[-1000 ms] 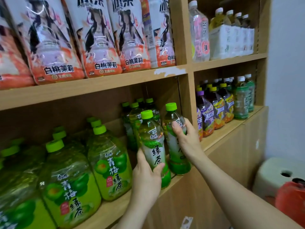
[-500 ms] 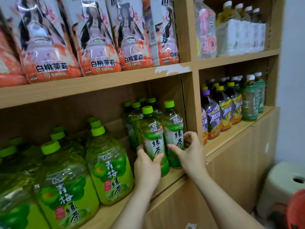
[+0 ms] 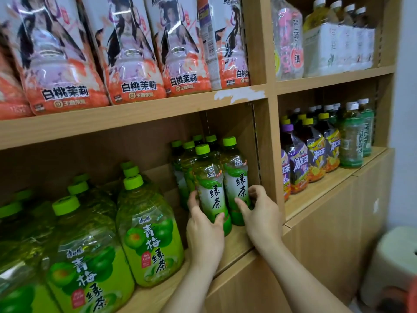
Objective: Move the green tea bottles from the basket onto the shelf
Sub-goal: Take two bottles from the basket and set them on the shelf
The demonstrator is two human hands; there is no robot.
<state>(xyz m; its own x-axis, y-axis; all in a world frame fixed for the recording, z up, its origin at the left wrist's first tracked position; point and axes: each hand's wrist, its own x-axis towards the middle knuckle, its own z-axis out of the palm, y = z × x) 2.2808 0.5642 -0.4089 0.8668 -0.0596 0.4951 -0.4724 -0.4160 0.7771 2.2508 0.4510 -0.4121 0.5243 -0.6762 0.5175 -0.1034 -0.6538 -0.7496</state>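
— Green tea bottles (image 3: pixel 222 177) shelved yet?
— Several stand at the three o'clock end of the shelf (image 3: pixel 233 259). Left hand (image 3: pixel 204 233) grips one, right hand (image 3: pixel 262 214) its neighbour. The basket is out of sight, so I can't tell what's left.

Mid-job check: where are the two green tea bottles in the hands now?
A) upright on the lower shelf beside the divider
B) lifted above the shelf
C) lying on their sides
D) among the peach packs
A: the left front bottle and right front bottle stand upright on the lower shelf by the divider, gripped by the left hand and right hand.
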